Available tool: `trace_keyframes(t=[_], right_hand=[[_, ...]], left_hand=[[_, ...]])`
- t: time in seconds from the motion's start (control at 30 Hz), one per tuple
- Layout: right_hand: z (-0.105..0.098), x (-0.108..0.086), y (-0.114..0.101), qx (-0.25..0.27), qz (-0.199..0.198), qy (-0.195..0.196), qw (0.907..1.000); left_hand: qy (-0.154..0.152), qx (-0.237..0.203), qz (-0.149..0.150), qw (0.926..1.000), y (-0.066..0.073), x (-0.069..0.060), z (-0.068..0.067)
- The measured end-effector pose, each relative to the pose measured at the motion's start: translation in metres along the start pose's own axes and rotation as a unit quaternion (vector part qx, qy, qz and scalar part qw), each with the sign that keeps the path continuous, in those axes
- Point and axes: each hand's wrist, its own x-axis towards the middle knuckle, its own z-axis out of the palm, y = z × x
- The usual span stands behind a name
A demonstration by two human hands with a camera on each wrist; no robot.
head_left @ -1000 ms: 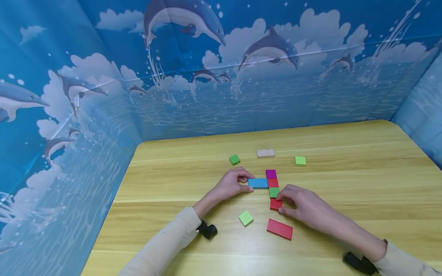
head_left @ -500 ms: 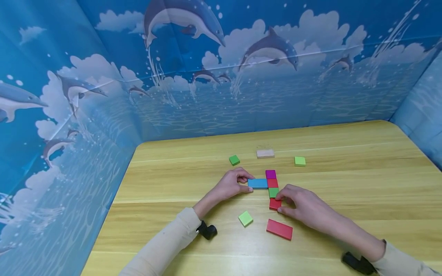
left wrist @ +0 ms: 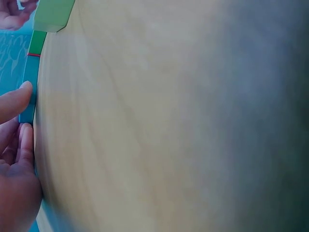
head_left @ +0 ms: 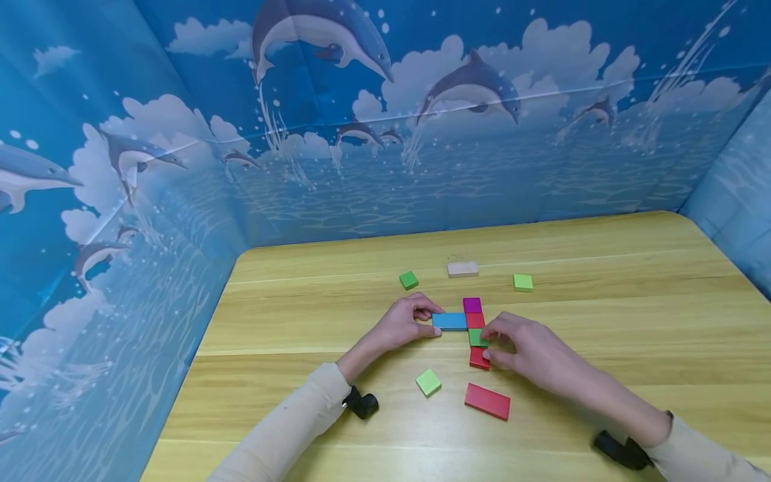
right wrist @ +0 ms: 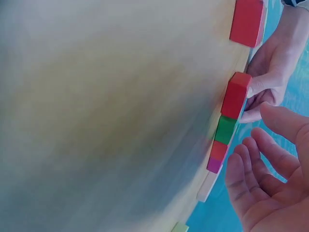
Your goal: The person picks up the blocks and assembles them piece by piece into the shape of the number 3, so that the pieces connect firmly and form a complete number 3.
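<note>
Wood-grained tabletop (head_left: 313, 301), oblong blue block (head_left: 450, 322) in left hand (head_left: 402, 324).

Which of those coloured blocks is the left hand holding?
The long blue block, the only blue one, held at one end by the left hand.

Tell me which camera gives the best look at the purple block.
The head view: the purple block shows its whole top there, with nothing over it. The right wrist view catches it only small and from low down, beside a red block. The left wrist view does not show it.
</note>
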Motion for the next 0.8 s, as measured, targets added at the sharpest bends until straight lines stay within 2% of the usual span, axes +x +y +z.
trace_keyframes(t=[0.27,0.4,0.53,0.8], right_hand=[[-0.003,0.015,0.008,-0.013,-0.065,0.031,0.9973],[-0.004,0.024,0.013,-0.024,-0.092,0.023,0.9952],[-0.005,0.03,0.017,-0.031,-0.096,0.006,0.9949],[-0.003,0.035,0.019,-0.038,-0.072,-0.02,0.9965]], left_hand=[[0.0,0.0,0.0,1.0,0.0,0.0,-0.001],[-0.001,-0.003,-0.001,1.0,-0.001,0.001,-0.001],[-0.002,-0.008,-0.004,1.0,0.0,0.0,-0.002],[-0.003,0.0,-0.007,1.0,0.001,0.002,-0.003]])
